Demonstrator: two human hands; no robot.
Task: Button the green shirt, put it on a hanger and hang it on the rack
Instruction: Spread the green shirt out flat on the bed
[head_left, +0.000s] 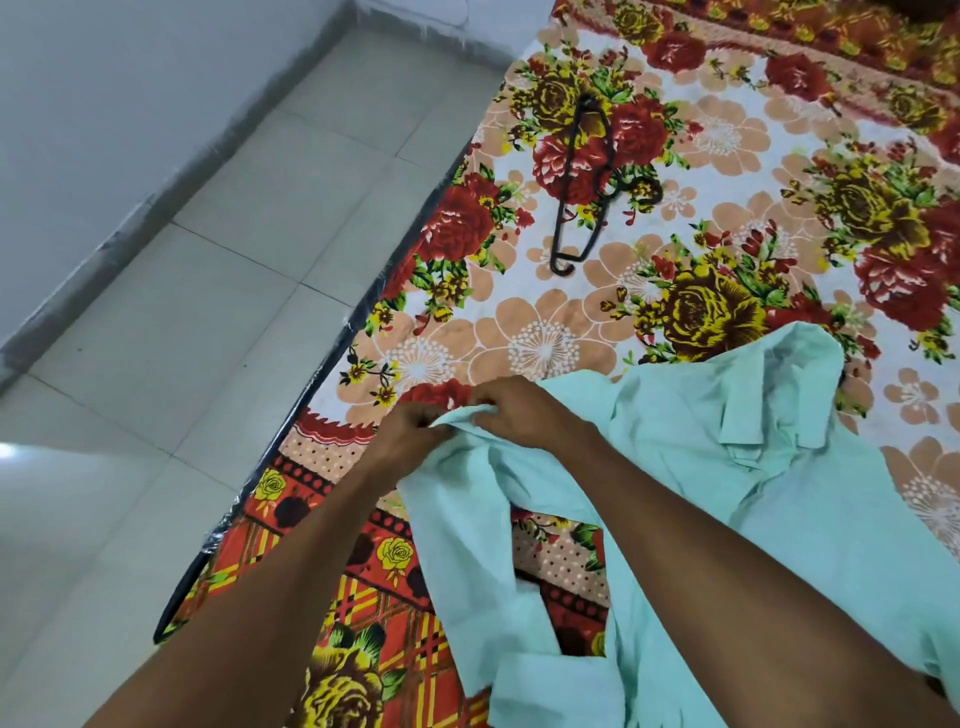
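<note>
A pale green shirt (727, 467) lies spread on the flowered bed sheet (675, 291), collar toward the far right, its front parted with the sheet showing through the gap. My left hand (410, 423) and my right hand (514, 410) meet at the shirt's far-left front edge. Both pinch the bunched fabric there with curled fingers. No button is visible under the fingers. A black hanger (592, 176) lies on the sheet farther back, apart from the shirt. No rack is in view.
The bed's dark left edge (332, 348) runs diagonally, with pale tiled floor (182, 338) beside it and a grey-white wall (104, 104) at the far left.
</note>
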